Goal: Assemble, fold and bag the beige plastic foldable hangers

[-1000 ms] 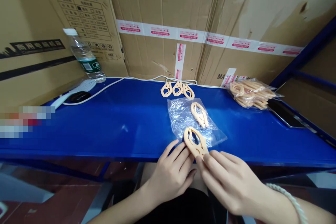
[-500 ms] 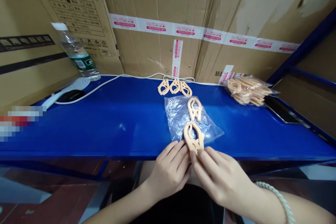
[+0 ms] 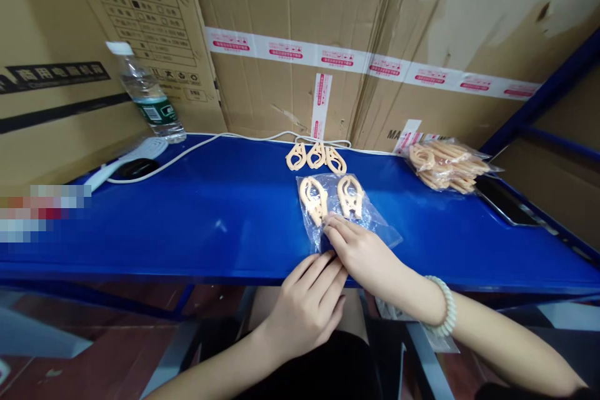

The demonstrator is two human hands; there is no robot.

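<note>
A clear plastic bag point(image 3: 375, 225) lies flat near the desk's front edge. On it rest two beige folded travel hangers, the left hanger point(image 3: 313, 199) and the right hanger point(image 3: 350, 195), side by side with a gap between. My right hand point(image 3: 359, 253) pinches the near end of the left hanger, its fingertips partly covering that end. Close below it, my left hand point(image 3: 312, 300) lays outstretched fingers over the bag's near edge at the desk rim; its fingertips meet the underside of my right hand. Three more folded hangers point(image 3: 315, 155) sit in a row behind the bag.
A bag of several hangers point(image 3: 447, 164) lies at the right beside a dark phone point(image 3: 506, 201). At the left stand a water bottle point(image 3: 152, 103) and a white-handled brush point(image 3: 135, 151). A white cable point(image 3: 201, 144) runs along the back, before cardboard boxes point(image 3: 281, 0).
My right hand has moved the hanger forward and left, from above the desk edge onto the bag beside the other one. My left hand has barely moved.
</note>
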